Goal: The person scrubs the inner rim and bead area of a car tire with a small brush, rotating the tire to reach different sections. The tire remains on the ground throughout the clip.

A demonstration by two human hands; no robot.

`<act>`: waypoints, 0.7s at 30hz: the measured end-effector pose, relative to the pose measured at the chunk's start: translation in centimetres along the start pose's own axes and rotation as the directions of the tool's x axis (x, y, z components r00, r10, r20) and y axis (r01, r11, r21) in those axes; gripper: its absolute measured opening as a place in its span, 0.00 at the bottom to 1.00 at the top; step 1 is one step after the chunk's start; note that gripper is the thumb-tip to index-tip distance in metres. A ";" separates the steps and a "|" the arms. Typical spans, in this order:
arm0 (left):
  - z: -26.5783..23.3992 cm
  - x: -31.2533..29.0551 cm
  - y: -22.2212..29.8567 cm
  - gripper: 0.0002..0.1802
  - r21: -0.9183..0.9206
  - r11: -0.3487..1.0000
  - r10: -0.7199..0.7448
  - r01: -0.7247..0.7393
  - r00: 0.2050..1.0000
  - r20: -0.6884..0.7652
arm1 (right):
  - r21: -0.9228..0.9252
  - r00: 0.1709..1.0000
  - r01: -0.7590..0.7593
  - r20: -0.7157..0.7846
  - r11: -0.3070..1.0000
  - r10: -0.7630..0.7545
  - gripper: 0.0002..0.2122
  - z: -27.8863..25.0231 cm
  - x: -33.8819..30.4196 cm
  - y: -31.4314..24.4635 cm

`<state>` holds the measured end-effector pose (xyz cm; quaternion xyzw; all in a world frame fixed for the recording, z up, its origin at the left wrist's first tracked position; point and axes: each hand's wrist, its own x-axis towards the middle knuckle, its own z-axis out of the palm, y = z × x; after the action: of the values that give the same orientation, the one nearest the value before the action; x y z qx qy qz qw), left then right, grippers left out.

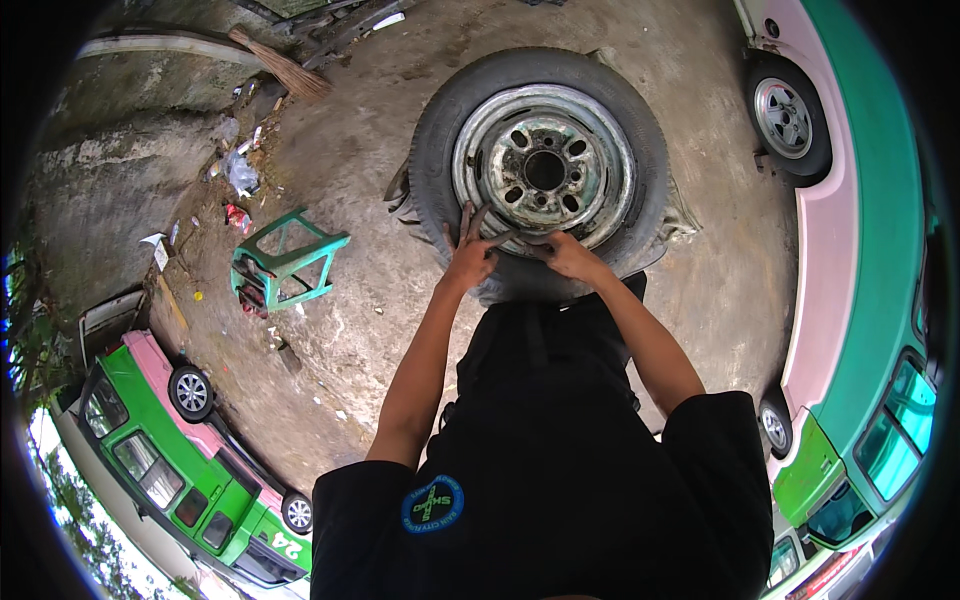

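In front of my legs lies a grey, dusty wheel: a tire (437,130) fitted round a worn steel rim (545,207) with a round centre hole. Both my hands are at the near edge of the rim, close together. My left hand (470,255) rests there with fingers spread over the rim's edge and the tire's sidewall, its thumb toward the right. Just to the right, my right hand (568,256) has bent fingers drawn together at the rim's lip, pointing left. Whatever small thing lies between those fingertips is too small to make out. The fingertips look dark with dirt.
A green plastic stool (290,262) stands to the left on the concrete floor. Litter and a plastic bag (240,174) lie beyond it, with a straw broom (285,68) farther off. A pink and green vehicle (840,230) borders the right; another green van (180,470) is at lower left.
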<state>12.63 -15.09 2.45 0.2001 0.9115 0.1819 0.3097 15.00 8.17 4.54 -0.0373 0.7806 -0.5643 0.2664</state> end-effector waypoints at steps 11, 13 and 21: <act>-0.1 -0.2 0.2 0.34 -0.008 1.000 0.006 -0.006 1.000 -0.021 | 0.012 0.986 -0.162 0.035 0.987 0.162 0.18 0.8 0.2 1.2; -0.1 -0.1 0.2 0.34 -0.011 1.000 0.004 -0.004 1.000 -0.028 | -0.070 0.988 -0.145 0.045 0.987 0.149 0.18 1.0 0.5 1.3; 0.4 -0.5 -0.4 0.48 -0.176 0.980 0.057 -0.093 0.979 -0.196 | 0.068 0.993 -0.035 -0.106 0.997 0.042 0.18 1.1 -1.6 2.3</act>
<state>13.19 -15.63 2.21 0.1868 0.9079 0.2953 0.2316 17.43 8.63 2.88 0.0171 0.7753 -0.5856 0.2360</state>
